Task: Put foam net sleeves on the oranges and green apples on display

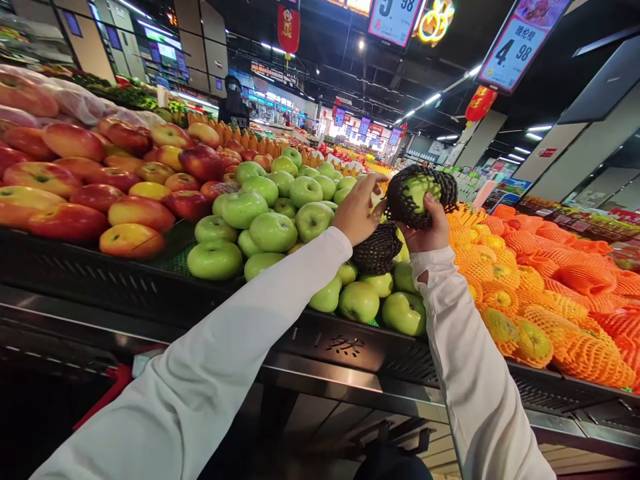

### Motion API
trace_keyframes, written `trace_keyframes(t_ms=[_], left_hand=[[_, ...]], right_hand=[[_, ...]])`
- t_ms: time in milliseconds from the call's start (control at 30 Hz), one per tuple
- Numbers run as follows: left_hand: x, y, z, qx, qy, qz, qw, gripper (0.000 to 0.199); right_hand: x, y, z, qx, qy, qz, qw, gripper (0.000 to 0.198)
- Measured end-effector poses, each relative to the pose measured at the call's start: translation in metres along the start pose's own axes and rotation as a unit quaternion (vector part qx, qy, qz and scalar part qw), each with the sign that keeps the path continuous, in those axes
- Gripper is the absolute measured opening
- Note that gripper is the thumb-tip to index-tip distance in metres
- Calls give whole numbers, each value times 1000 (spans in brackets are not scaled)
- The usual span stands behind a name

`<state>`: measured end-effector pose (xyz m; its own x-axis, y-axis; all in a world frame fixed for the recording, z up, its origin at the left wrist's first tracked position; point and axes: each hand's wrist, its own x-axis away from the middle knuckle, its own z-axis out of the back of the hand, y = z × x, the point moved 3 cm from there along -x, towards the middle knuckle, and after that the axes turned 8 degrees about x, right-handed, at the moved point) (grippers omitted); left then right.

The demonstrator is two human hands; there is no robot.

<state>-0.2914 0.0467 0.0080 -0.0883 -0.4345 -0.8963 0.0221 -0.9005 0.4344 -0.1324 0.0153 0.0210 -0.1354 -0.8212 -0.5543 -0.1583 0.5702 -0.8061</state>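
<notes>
My right hand (430, 227) grips a green apple (420, 190) wrapped in a black foam net, its thumb pressed on the front where green skin shows through the mesh. My left hand (357, 210) is just left of that apple. Its fingers are bent and apart, with the fingertips close to the net's edge; whether they touch it I cannot tell. Beneath both hands, another black foam net (377, 250) lies on the pile, around a green apple that is partly hidden. Bare green apples (273, 232) are heaped around and below the hands.
Red and yellow apples (140, 217) fill the left of the display. On the right lie fruits in yellow-orange nets (540, 293) and orange-red nets (583, 273). A black tray edge (310, 333) runs along the front. Price signs (520, 50) hang overhead; a person (233, 103) stands farther back.
</notes>
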Motion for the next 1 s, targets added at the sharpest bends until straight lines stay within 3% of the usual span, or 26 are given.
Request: trace_keyframes(t_ms=[100,200,300,533,767,867,1000], left_hand=[[2,12,1,-68,-31,-115,991,67],[2,17,1,-97,-71,-170,978,81],[2,15,3,-97,-62,-161,980,82],[2,8,8,-80,31,-92,992,91],[4,11,9,-90,-5,-108,990,87],[5,16,11,-106,-16,-146,983,96],[4,20,11,-113,-26,-132,984,92]], right_hand=[[-2,1,-3,27,9,26,999,41],[-4,3,-7,54,-1,50,997,48],[-4,3,-9,72,-21,56,996,57],[-3,-8,4,126,-56,35,990,77],[-14,3,10,86,-29,64,994,44],[-18,7,8,70,-29,95,993,38],[-21,8,11,59,-16,114,992,33]])
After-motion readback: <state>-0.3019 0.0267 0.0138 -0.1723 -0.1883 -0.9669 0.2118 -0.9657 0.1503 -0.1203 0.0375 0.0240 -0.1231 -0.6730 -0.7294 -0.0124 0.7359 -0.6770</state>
